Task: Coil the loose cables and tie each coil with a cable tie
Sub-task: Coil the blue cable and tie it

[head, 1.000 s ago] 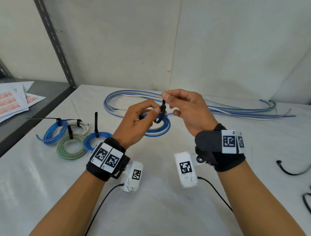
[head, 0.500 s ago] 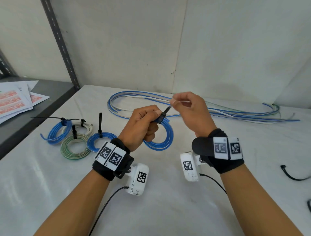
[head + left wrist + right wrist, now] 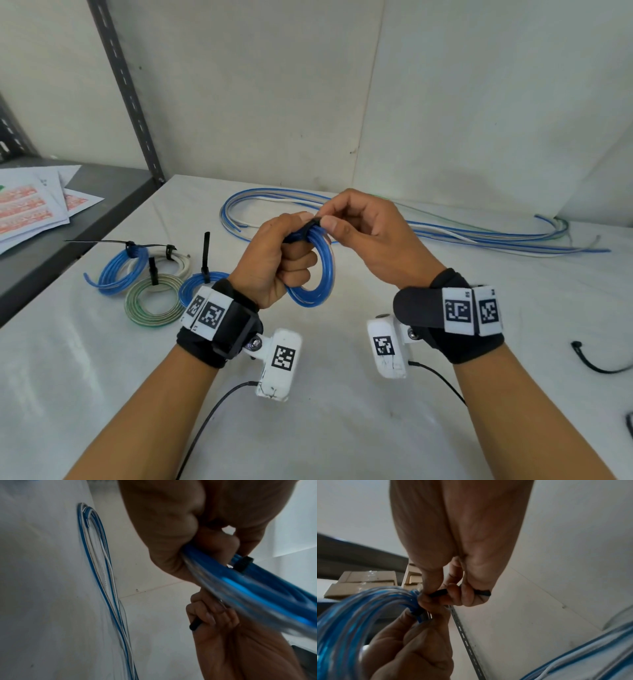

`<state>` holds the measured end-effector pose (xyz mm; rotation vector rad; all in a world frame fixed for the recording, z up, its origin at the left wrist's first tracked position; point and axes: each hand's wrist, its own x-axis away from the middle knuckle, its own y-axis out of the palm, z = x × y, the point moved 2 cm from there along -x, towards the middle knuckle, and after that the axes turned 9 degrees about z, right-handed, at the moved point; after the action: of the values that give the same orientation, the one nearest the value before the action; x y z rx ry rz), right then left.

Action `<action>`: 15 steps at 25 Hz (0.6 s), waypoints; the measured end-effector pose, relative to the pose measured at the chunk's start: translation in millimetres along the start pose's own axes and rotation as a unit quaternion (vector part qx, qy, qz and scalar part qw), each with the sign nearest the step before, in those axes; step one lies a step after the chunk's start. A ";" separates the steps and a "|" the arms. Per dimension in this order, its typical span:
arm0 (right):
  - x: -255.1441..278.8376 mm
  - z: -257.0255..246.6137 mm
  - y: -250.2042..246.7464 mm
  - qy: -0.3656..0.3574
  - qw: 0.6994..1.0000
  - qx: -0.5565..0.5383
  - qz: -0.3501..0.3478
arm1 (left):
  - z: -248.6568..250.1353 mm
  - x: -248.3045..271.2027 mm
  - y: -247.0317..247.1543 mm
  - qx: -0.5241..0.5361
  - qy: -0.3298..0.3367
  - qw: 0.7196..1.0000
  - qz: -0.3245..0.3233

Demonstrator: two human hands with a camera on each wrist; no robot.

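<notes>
Gripping the blue coil point(image 3: 313, 274) in a closed fist, the left hand point(image 3: 274, 260) is being held above the white table point(image 3: 342, 428), with the coil hanging down and to the right of the knuckles. At the top of that coil the black cable tie point(image 3: 303, 231) is being wrapped round the bunched strands, and its free tail point(image 3: 440, 592) is being pinched between the thumb and curled fingers of the right hand point(image 3: 368, 236). Both hands are therefore being kept closed: the left on the coil, the right on the tie.

The relation that matters: the tie's tail is lying toward the right hand, its long axis running roughly across the coil's strands and away from the left fist, so any cinching pull is likely to be made rightward while the left hand braces. The right hand is the nearer one to the tail; the tie's head is tucked against the left thumb, and whether it is fully locked cannot be told.

Further out, four tied coils point(image 3: 150, 301) are being left at the table's left side, tie tails sticking up. Behind the hands, the loose cables point(image 3: 445, 233) are being left stretched across the table's far side. Printed sheets point(image 3: 30, 205) are lying on the grey shelf point(image 3: 102, 212) to the left.
</notes>
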<state>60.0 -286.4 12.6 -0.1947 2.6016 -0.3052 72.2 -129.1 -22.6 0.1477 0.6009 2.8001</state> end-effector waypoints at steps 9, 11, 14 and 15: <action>2.3 1.4 1.4 0.046 0.999 -0.020 -0.001 | 1.2 -0.1 -2.7 0.041 0.026 0.999 0.001; 3.7 -0.7 3.2 0.059 0.998 -0.023 0.002 | 3.4 1.0 -2.8 0.053 0.028 0.998 0.006; 4.8 -2.2 6.5 0.063 0.997 -0.039 0.037 | 5.8 1.8 -2.1 0.061 0.041 0.997 0.004; 5.1 -2.7 7.6 0.066 0.995 -0.051 0.052 | 5.5 1.5 -2.3 0.063 0.041 0.997 0.001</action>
<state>53.7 -279.6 10.5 -0.0757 2.7493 -0.1519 72.2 -124.6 -18.5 0.0587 0.7968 2.7813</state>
